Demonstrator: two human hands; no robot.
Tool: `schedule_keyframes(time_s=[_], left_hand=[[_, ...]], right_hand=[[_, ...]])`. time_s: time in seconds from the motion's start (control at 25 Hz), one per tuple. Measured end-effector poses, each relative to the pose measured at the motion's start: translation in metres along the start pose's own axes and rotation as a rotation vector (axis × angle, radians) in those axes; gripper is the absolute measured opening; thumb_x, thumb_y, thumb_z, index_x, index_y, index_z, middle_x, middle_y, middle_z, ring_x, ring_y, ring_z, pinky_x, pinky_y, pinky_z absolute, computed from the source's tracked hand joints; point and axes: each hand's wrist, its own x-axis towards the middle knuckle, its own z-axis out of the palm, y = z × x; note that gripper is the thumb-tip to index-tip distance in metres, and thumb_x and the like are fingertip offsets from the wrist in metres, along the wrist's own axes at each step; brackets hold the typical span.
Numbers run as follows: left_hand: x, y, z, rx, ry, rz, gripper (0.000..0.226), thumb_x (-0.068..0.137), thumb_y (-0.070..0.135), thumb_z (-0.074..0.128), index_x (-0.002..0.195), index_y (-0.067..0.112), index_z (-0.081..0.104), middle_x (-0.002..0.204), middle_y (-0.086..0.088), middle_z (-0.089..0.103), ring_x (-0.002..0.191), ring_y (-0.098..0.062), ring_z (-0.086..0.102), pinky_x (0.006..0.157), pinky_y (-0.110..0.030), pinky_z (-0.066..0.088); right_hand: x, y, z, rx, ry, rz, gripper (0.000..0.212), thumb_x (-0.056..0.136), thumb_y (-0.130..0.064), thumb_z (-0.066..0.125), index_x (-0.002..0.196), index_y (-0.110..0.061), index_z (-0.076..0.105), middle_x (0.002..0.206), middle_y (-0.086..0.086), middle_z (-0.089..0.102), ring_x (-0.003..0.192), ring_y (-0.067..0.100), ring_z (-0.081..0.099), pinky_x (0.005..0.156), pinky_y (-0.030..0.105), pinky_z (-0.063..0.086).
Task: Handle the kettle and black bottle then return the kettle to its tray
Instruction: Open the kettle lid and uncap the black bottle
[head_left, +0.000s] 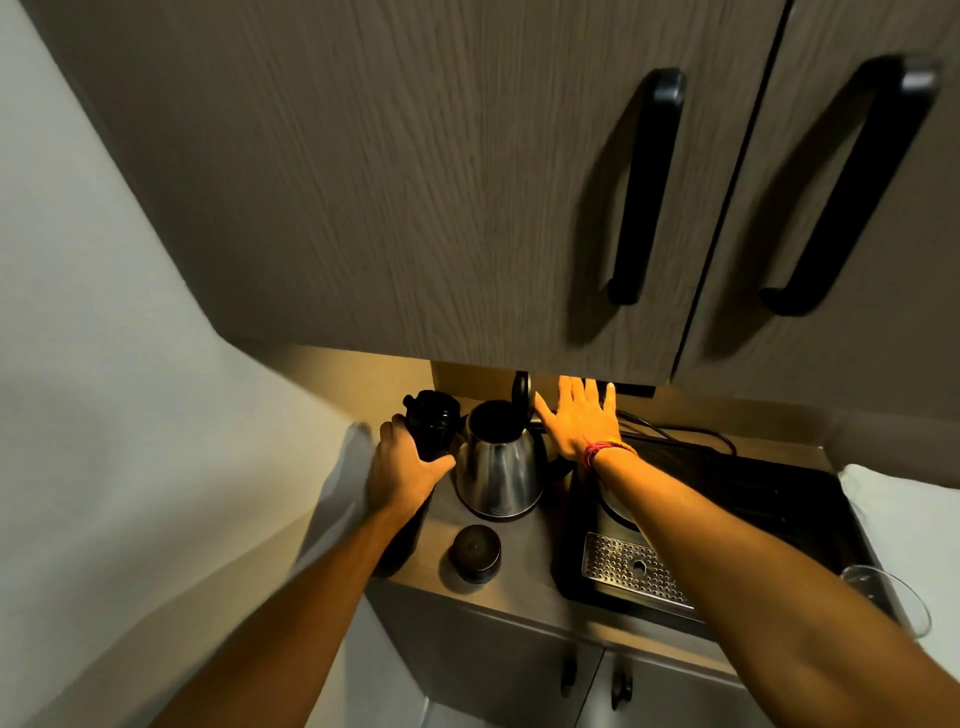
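A big wooden cabinet (467, 182) with two black handles hangs over your head and fills the top of the view. Below it, on the right, the black tray (779, 499) sits on the brown counter (524, 582), and your right arm crosses over it. A shiny metal grate (631, 569) with little holes lies at the tray's front edge. The kettle (498, 467) is not on the tray; it stands on the counter just to the left of it. It is shiny silver, wide at the bottom, and its black lid is flipped up, so you can look into the dark inside. You cannot tell what is in it. Your left hand (408, 465) is wrapped around the black bottle (431, 423), which almost touches the kettle. Your right hand (582, 418) is spread flat and holds nothing, right beside the lid. A small round black cap (474, 552) lies in front of the kettle.
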Motion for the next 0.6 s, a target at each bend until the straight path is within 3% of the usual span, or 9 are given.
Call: schedule_keyframes(time_s=[0.16, 0.32, 0.6], left_hand=[[0.005, 0.013, -0.007, 0.261, -0.07, 0.155, 0.081, 0.061, 0.051, 0.082, 0.122, 0.012, 0.044, 0.118, -0.011, 0.053, 0.103, -0.033, 0.06, 0.072, -0.045, 0.057], [0.012, 0.031, -0.013, 0.471, -0.128, 0.195, 0.093, 0.064, 0.056, 0.081, 0.134, 0.013, 0.037, 0.13, -0.014, 0.05, 0.112, -0.033, 0.056, 0.076, -0.043, 0.056], [0.009, 0.046, -0.016, 0.63, -0.151, 0.193, 0.097, 0.065, 0.056, 0.082, 0.138, 0.012, 0.034, 0.135, -0.016, 0.048, 0.117, -0.037, 0.054, 0.077, -0.043, 0.058]], right_hand=[[-0.002, 0.0, -0.001, 0.018, 0.003, -0.003, 0.081, 0.09, -0.067, 0.013, 0.148, -0.013, 0.028, 0.157, 0.01, 0.03, 0.147, 0.03, 0.019, 0.121, 0.055, 0.002], [-0.004, -0.002, -0.002, 0.025, 0.017, -0.004, 0.082, 0.09, -0.067, 0.012, 0.149, -0.012, 0.026, 0.159, 0.01, 0.026, 0.15, 0.031, 0.012, 0.121, 0.053, -0.001], [-0.007, -0.002, -0.001, 0.021, 0.068, -0.017, 0.082, 0.09, -0.067, 0.015, 0.146, -0.01, 0.032, 0.152, 0.012, 0.037, 0.144, 0.031, 0.026, 0.122, 0.053, 0.007]])
